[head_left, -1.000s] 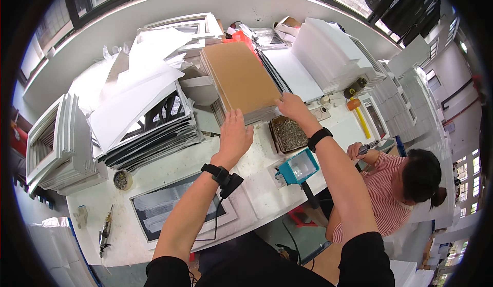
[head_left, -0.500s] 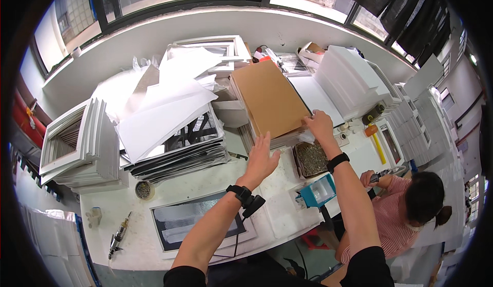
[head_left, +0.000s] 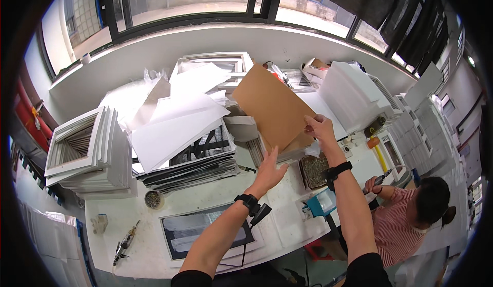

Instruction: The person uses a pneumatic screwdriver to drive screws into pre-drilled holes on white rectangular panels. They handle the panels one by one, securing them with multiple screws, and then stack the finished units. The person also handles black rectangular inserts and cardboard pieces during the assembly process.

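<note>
A large brown cardboard sheet (head_left: 271, 107) stands tilted up over a stack of boards on the white worktable (head_left: 215, 199). My right hand (head_left: 318, 128) grips the sheet's lower right edge. My left hand (head_left: 269, 171) is held flat with fingers apart just below the sheet's lower corner, and whether it touches the sheet I cannot tell. Both wrists wear black bands. A framed dark picture (head_left: 197, 230) lies on the table near my left forearm.
White boards over dark prints (head_left: 179, 133) pile up left of the sheet. White frames (head_left: 84, 148) stack at the far left. A wire brush tray (head_left: 314, 170), a blue box (head_left: 322, 204), a small round tin (head_left: 152, 198) and a rotary tool (head_left: 123, 246) lie about. A person in a striped shirt (head_left: 405, 220) sits at right.
The brown sheet has been lifted from lying flat to standing tilted, my right hand raising its edge. My left hand has slid off its top to below its lower corner.
</note>
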The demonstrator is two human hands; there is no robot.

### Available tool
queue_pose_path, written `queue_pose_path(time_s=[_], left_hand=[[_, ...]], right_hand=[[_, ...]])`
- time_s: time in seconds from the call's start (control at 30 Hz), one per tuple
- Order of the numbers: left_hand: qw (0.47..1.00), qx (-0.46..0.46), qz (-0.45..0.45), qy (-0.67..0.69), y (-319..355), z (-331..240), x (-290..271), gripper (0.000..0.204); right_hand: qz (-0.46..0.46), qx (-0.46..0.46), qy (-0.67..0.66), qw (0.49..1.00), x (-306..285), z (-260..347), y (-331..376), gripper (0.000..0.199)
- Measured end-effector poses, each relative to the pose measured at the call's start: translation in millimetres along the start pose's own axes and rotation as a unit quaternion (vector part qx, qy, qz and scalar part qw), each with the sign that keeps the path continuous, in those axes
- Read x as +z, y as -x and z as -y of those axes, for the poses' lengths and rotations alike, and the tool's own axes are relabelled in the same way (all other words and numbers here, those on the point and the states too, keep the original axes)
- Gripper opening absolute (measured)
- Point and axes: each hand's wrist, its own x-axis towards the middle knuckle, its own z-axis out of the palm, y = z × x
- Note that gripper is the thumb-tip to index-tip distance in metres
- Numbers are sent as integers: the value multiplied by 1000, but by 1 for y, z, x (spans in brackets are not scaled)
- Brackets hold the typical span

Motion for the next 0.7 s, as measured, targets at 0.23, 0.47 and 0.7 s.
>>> queue_pose_path(time_s=[0.23,0.47,0.7], left_hand=[[999,17,47,-4,27,-21,-29,77],[979,43,187,67,174,-76,-92,60],[980,1,196,44,259,-36,-129,46]], right_hand=[[-53,4,-133,990,33,7,14,28],[-189,-171,36,966,13,37,-2,24],[-211,-292,187,914,64,16,-12,19]])
